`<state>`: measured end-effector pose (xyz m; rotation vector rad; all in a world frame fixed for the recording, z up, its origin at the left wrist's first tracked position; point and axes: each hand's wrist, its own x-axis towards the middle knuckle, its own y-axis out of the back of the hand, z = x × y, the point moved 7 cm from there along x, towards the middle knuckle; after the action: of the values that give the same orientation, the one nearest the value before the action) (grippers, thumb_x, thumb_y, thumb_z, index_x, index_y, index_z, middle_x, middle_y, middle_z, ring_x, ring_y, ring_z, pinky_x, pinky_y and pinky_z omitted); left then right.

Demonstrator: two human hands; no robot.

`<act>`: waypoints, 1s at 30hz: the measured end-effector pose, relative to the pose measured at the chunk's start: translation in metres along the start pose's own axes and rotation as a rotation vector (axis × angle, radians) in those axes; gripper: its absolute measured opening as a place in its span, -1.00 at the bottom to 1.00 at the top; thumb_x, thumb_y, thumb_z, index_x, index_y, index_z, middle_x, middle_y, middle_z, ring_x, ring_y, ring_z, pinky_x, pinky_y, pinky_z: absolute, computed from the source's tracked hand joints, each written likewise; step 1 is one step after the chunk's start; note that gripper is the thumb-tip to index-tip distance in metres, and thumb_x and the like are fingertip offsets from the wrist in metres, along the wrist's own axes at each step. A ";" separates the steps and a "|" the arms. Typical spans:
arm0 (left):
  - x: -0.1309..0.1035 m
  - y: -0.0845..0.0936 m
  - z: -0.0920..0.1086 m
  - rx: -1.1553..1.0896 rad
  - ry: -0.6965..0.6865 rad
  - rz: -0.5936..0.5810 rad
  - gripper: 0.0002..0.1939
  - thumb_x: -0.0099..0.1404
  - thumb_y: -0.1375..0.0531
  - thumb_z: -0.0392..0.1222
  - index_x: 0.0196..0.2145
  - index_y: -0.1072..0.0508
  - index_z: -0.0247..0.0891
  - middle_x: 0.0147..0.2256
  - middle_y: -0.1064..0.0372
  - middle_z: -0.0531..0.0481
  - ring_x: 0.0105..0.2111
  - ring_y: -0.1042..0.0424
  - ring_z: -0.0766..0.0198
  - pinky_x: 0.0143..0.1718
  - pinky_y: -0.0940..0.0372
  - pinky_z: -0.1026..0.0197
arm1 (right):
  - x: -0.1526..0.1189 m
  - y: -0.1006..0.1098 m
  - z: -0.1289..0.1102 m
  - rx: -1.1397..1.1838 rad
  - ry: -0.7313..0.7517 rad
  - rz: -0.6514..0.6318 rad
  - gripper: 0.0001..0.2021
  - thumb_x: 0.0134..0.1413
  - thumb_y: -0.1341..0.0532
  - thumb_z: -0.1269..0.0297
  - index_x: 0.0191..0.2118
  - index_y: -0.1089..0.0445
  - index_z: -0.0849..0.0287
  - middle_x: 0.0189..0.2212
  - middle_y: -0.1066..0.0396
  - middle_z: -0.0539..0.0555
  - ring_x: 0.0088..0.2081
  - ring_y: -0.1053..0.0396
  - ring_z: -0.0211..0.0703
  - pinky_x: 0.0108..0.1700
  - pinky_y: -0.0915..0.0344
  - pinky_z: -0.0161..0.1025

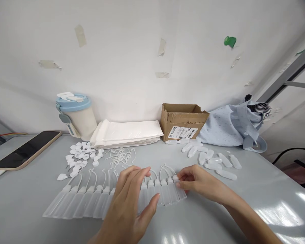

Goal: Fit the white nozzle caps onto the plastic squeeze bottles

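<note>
A row of translucent plastic tubes (90, 203) with white caps and thin looped cords lies side by side across the grey table. Over the middle of this row is my left hand (132, 203), fingers stretched and thumb apart, hiding several tubes behind it. At the row's right end my right hand (198, 179) pinches the last tube (179, 189) near its cap. Behind the row lie a pile of white caps (82, 154) on the left and a tangle of thin white cords (120, 156) in the middle. Loose uncapped tubes (213, 161) are scattered beyond my right hand.
A phone (27, 149) with a charging cable lies at the left. Along the wall stand a cup with a blue lid (76, 113), a stack of white packets (129, 132), an open cardboard box (184, 120) and a light blue cloth bag (226, 125).
</note>
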<state>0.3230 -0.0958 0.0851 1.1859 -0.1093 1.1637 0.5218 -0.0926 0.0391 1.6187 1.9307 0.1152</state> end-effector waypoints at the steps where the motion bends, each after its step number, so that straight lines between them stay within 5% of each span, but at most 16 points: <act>1: 0.000 -0.001 -0.001 0.000 0.006 -0.001 -0.52 0.30 -0.11 -0.32 0.14 -0.09 -0.23 -0.13 -0.32 -0.13 -0.01 -0.20 0.05 -0.05 -0.26 0.00 | 0.000 0.000 0.000 -0.005 0.002 0.000 -0.86 -0.04 -0.21 0.29 -0.43 -0.47 0.25 -0.58 -0.41 0.00 -0.48 -0.34 -0.17 -0.42 -0.17 -0.29; 30: 0.003 0.000 -0.009 0.049 0.067 -0.005 -0.60 0.32 -0.06 -0.32 0.10 -0.13 -0.22 -0.14 -0.32 -0.11 -0.02 -0.22 0.09 -0.05 -0.27 0.06 | 0.000 0.005 0.000 -0.144 -0.007 0.019 -0.80 -0.03 -0.20 0.25 -0.39 -0.48 0.29 -0.57 -0.39 0.02 -0.47 -0.31 -0.18 -0.44 -0.14 -0.31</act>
<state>0.3204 -0.0870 0.0828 1.1878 -0.0273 1.2068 0.5255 -0.0916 0.0417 1.5406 1.8575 0.2508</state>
